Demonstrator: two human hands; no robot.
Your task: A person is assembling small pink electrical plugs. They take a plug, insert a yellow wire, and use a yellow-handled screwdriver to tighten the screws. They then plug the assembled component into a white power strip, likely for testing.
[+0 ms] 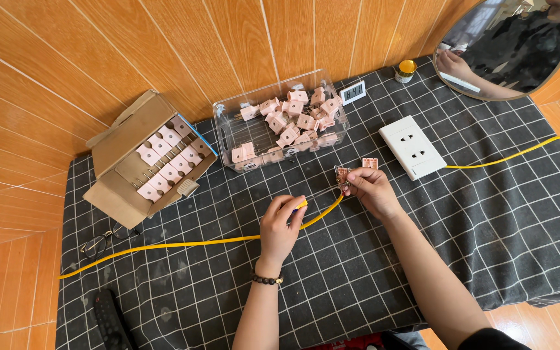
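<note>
Feeding the yellow cable [228, 240] into the small pink connector block [343, 174] looks like the step in hand, and it goes best if both hands stay close to the joint. The right hand [371, 191] is closed in a pinch around the block, just in front of the clear plastic bin [228, 116] of loose pink blocks. The left hand [281, 225] is curled shut on the cable a little nearer the person than the bin, thumb and fingers wrapped over it.

A short grip on the cable, near its end, should keep it from bowing as it is pushed; the left hand now sits some way back from the block, so sliding it closer would probably help. Holding the block steady and level matters more than force.

Left of the bin stands an open cardboard box [121, 152] of pink blocks in rows; right of it lies a white socket plate [413, 146]. Everything rests on the table's dark checked cloth [500, 220].
</note>
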